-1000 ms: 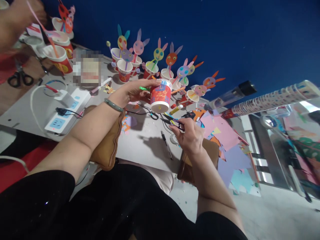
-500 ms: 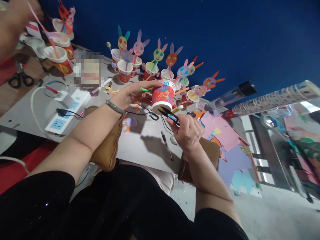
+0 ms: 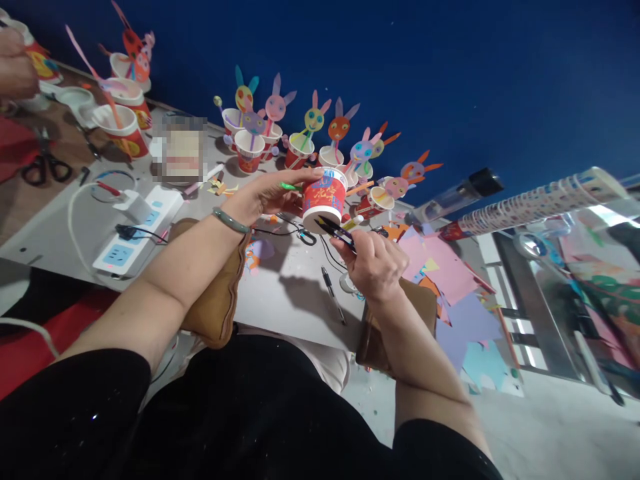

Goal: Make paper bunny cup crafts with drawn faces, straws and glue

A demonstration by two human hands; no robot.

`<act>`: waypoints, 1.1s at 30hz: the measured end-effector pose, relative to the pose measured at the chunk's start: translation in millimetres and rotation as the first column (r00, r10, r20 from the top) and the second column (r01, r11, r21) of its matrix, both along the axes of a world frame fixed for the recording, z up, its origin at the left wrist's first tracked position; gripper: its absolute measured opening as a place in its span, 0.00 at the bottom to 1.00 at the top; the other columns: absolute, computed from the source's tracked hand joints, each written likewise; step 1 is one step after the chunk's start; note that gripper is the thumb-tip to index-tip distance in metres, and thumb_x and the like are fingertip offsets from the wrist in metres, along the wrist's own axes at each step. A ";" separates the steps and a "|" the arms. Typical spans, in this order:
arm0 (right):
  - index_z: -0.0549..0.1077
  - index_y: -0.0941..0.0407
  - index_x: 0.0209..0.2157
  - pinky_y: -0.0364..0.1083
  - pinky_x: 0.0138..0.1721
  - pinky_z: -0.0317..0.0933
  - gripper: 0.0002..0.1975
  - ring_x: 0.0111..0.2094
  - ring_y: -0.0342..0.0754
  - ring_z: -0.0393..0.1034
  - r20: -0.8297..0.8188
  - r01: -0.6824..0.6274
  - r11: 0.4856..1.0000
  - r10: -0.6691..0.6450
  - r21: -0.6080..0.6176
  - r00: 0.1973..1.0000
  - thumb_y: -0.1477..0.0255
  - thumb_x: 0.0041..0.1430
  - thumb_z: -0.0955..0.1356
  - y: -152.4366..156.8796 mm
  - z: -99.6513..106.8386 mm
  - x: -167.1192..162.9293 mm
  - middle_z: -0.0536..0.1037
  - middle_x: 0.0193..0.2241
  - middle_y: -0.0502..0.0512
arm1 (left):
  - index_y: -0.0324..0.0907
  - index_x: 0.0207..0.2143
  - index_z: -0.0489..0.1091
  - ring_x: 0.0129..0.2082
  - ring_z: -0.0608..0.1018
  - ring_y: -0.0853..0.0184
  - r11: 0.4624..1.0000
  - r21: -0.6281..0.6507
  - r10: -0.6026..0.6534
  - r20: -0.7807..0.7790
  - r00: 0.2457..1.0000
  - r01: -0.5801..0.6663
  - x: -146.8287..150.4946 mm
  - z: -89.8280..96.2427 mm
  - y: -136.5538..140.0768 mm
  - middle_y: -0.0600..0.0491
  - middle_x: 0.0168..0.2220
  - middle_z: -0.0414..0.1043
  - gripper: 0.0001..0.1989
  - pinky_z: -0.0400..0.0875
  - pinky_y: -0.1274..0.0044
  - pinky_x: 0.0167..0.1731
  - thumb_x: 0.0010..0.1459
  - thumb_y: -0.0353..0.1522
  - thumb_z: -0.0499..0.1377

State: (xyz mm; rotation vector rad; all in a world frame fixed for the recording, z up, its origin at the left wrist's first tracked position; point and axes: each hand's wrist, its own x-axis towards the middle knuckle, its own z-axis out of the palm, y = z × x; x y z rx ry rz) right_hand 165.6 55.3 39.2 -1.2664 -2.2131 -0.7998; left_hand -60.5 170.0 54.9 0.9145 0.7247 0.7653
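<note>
My left hand [image 3: 283,189] is closed on a red paper cup [image 3: 324,195] with gold lettering, its white base turned toward me. A bright green strip [image 3: 290,187] sticks out by the fingers; what it belongs to is hidden. My right hand [image 3: 377,263] grips dark pointed scissors [image 3: 336,230], the fingers wrapped round the handles. The blade tips lie against the cup's base; whether they pierce it I cannot tell. Behind the cup stand several paper cups [image 3: 249,155] with coloured paper rabbit heads [image 3: 314,120] on strips.
A power strip [image 3: 137,233] with cables lies at left, near other scissors [image 3: 46,163]. A pen [image 3: 333,293] rests on the table [image 3: 285,300]. Coloured paper [image 3: 445,267] and a long cup stack [image 3: 535,203] are at right. Another person's hand [image 3: 15,67] shows at upper left.
The view has shifted slightly. My hands still hold the cup and scissors, with the tips at the base. The other person's hand has moved back toward the left edge.
</note>
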 end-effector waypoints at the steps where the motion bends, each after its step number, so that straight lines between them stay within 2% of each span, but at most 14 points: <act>1: 0.75 0.54 0.35 0.48 0.27 0.48 0.22 0.25 0.46 0.64 -0.005 -0.007 1.000 0.007 0.001 1.000 0.53 0.72 0.62 0.3 0.1 -0.1 0.70 0.21 0.52 | 0.41 0.39 0.78 0.23 0.75 0.70 1.000 -0.005 -0.001 0.000 1.000 0.001 0.1 0.8 -0.6 0.53 0.27 0.76 0.15 0.71 0.79 0.25 0.54 0.40 0.72; 7: 0.75 0.54 0.34 0.48 0.28 0.49 0.23 0.25 0.47 0.63 -0.025 0.008 0.998 -0.010 -0.059 1.000 0.52 0.72 0.61 1.0 -3.6 4.8 0.69 0.21 0.52 | 0.41 0.37 0.79 0.25 0.77 0.69 1.000 -0.007 -0.005 0.029 1.000 0.006 1.0 3.0 -4.2 0.53 0.27 0.76 0.10 0.73 0.78 0.25 0.57 0.37 0.70; 11: 0.75 0.54 0.34 0.47 0.28 0.49 0.22 0.25 0.47 0.63 0.012 -0.034 0.999 0.034 0.013 0.999 0.53 0.72 0.62 1.4 -2.8 6.0 0.70 0.21 0.52 | 0.41 0.38 0.79 0.26 0.79 0.67 0.999 0.004 -0.038 0.044 0.998 0.038 1.2 -0.6 -1.9 0.52 0.29 0.76 0.13 0.73 0.77 0.25 0.54 0.39 0.71; 18: 0.76 0.54 0.34 0.47 0.28 0.49 0.22 0.24 0.46 0.63 0.102 -0.058 0.992 0.047 0.110 0.994 0.54 0.73 0.61 3.7 0.7 5.8 0.70 0.20 0.52 | 0.40 0.41 0.79 0.25 0.77 0.69 1.000 -0.021 0.007 0.026 1.000 -0.007 0.9 -0.3 -2.1 0.52 0.29 0.76 0.14 0.72 0.77 0.26 0.54 0.37 0.71; 23: 0.75 0.54 0.34 0.48 0.27 0.47 0.26 0.23 0.46 0.62 0.092 -0.015 1.000 0.015 0.003 0.996 0.51 0.73 0.58 5.6 0.6 9.6 0.68 0.19 0.51 | 0.40 0.44 0.79 0.27 0.78 0.68 1.000 0.007 -0.022 0.011 1.000 0.022 0.0 1.1 -3.0 0.51 0.31 0.77 0.20 0.73 0.75 0.29 0.50 0.39 0.73; 27: 0.74 0.54 0.33 0.48 0.27 0.46 0.25 0.23 0.45 0.59 0.081 -0.067 0.995 0.072 -0.071 0.994 0.51 0.73 0.59 6.9 2.9 14.0 0.66 0.19 0.50 | 0.40 0.42 0.79 0.29 0.79 0.65 0.998 0.038 -0.044 -0.017 0.999 0.045 -0.5 -1.9 -0.9 0.49 0.32 0.77 0.20 0.75 0.73 0.29 0.50 0.43 0.72; 33: 0.73 0.54 0.32 0.47 0.27 0.45 0.20 0.22 0.44 0.57 0.145 -0.177 0.984 0.177 -0.011 0.973 0.55 0.72 0.63 9.8 7.3 17.9 0.64 0.18 0.48 | 0.41 0.39 0.79 0.34 0.82 0.60 0.996 0.058 -0.073 -0.004 0.997 0.073 0.4 -4.9 1.0 0.48 0.33 0.78 0.21 0.77 0.72 0.29 0.48 0.44 0.74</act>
